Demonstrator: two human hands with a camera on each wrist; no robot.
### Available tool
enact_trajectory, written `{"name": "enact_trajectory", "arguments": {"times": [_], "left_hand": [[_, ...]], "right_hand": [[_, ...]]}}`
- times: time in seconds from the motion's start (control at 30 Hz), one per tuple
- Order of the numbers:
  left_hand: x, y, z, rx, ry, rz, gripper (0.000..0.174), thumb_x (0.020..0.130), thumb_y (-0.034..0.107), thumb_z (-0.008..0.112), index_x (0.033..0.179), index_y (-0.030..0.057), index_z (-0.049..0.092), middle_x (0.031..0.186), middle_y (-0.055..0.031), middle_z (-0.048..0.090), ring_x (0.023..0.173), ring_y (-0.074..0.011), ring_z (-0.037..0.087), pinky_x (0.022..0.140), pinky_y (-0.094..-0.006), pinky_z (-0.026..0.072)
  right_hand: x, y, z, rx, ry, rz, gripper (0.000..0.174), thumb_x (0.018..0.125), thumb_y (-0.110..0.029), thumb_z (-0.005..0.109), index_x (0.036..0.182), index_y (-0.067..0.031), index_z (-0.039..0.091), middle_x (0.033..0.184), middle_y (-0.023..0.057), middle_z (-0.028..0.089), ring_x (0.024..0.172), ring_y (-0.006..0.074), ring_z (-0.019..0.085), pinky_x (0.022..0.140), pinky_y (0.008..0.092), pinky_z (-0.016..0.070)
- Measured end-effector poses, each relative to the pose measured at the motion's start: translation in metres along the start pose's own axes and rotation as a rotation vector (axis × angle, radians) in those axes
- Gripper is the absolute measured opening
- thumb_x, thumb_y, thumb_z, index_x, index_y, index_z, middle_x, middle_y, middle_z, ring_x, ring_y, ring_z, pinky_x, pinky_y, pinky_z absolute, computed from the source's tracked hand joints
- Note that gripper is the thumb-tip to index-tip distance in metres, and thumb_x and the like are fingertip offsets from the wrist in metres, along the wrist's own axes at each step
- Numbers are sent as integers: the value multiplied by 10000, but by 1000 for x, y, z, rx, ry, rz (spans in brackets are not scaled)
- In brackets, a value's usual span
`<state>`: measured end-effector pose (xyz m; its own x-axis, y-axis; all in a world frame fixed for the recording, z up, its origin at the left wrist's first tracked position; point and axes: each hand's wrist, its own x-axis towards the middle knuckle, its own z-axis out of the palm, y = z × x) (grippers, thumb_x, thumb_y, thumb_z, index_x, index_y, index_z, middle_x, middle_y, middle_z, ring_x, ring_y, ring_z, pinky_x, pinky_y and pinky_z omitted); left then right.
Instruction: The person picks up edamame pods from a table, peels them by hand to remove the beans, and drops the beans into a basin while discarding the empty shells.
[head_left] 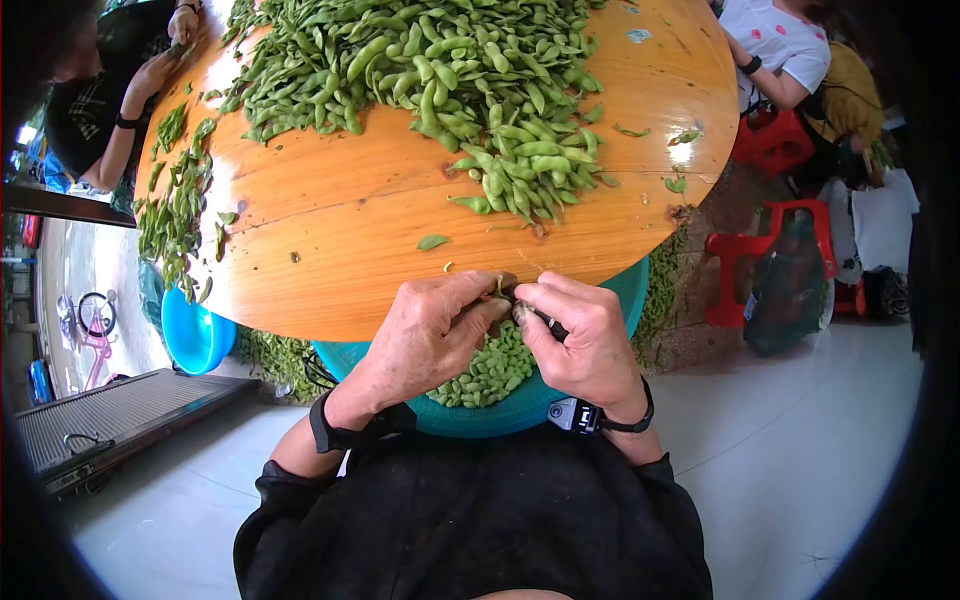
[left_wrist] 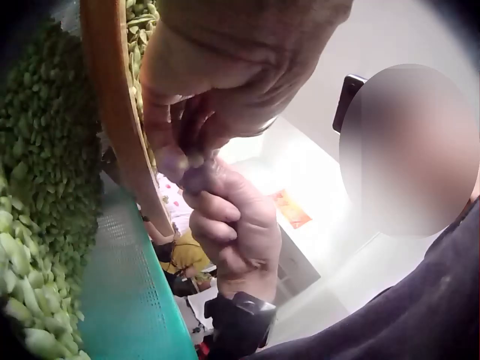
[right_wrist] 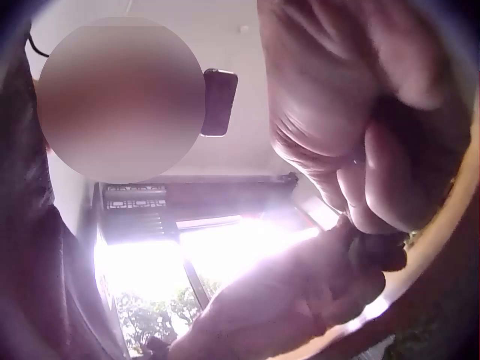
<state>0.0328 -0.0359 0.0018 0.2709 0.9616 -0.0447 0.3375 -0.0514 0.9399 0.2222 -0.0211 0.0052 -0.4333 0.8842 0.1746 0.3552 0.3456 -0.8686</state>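
Note:
Both hands meet just off the table's near edge, above a teal basin of shelled green beans. Between thumb and forefinger, my left hand pinches a small green soybean pod, mostly hidden by the fingers. My right hand has its fingers curled, its thumb and fingertips pinching at the same pod from the other side. Seen from the left wrist, a pale bit of the pod shows where the fingertips come together. In the right wrist view the fingers cover it.
A large heap of soybean pods covers the wooden table's far part, with a smaller pile of pods at left. A blue basin stands at left, red stools at right. Other people sit at both sides.

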Motion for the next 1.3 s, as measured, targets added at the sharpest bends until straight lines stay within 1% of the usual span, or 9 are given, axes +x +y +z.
{"name": "enact_trajectory", "arguments": {"times": [0.13, 0.2, 0.4, 0.5, 0.8, 1.03, 1.17, 1.23, 1.3], "left_hand": [[1, -4, -8, -166, -101, -135, 222, 983, 65, 547, 1162, -35, 633, 780, -99, 673, 658, -151, 660, 605, -297, 532], [1, -4, -5, -553, -105, -252, 284, 1017, 99, 494, 1229, -47, 614, 884, -95, 677, 731, -154, 658, 673, -301, 537], [2, -10, 9, -1025, 54, -348, 309, 1003, 77, 460, 1233, -59, 615, 805, -13, 578, 671, -95, 521, 650, -239, 454], [2, -12, 15, -1037, 139, -356, 314, 973, 42, 454, 1220, -48, 627, 759, 11, 519, 648, -75, 460, 598, -227, 391], [1, -6, 19, -1178, 175, -362, 333, 951, 16, 429, 1223, -38, 614, 788, 8, 552, 691, -77, 486, 628, -223, 404], [-2, -13, 11, -1075, -23, -364, 312, 968, 21, 414, 1208, -45, 602, 871, -45, 620, 728, -100, 537, 673, -251, 458], [-3, 0, -9, -680, -405, -279, 268, 957, 0, 440, 1142, -21, 633, 979, -73, 689, 813, -163, 635, 762, -290, 526], [0, 1, -24, -226, -522, 160, 187, 977, 82, 551, 1083, 14, 688, 991, -103, 713, 867, -214, 688, 784, -317, 540], [9, 4, -29, -121, -358, 113, 145, 911, 48, 615, 1021, 5, 698, 938, -132, 701, 816, -277, 685, 765, -362, 539]], "right_hand": [[0, -1, 2, -12, 51, -7, 171, 789, 59, 632, 957, 67, 657, 749, 149, 595, 607, 280, 595, 550, 347, 457], [-1, -1, 5, -15, 70, -8, 165, 786, 66, 639, 951, 71, 653, 747, 141, 595, 595, 251, 585, 543, 325, 444], [0, -10, 30, -237, 258, -74, 229, 811, 64, 633, 1037, 45, 606, 830, 153, 518, 667, 338, 592, 577, 409, 492], [3, -11, 35, -263, 290, -101, 228, 809, 66, 633, 1035, 50, 603, 829, 147, 513, 665, 330, 589, 574, 401, 489], [6, -9, 37, -235, 343, -118, 229, 802, 84, 625, 1023, 26, 616, 825, 132, 535, 625, 310, 580, 542, 378, 474], [2, -9, 23, -137, 349, -58, 177, 818, 48, 648, 994, 33, 635, 794, 140, 561, 628, 292, 610, 543, 345, 477], [-15, -3, -27, -71, 322, 125, 143, 820, 38, 639, 962, 57, 634, 782, 144, 597, 618, 211, 617, 549, 336, 471], [-35, 0, -72, -277, 224, 223, 178, 826, 33, 628, 1001, 62, 644, 762, 160, 624, 615, 196, 620, 558, 326, 472], [-62, 9, -108, -418, 167, 369, 238, 829, 29, 621, 1063, 63, 649, 753, 184, 648, 598, 206, 620, 574, 324, 480]]}}
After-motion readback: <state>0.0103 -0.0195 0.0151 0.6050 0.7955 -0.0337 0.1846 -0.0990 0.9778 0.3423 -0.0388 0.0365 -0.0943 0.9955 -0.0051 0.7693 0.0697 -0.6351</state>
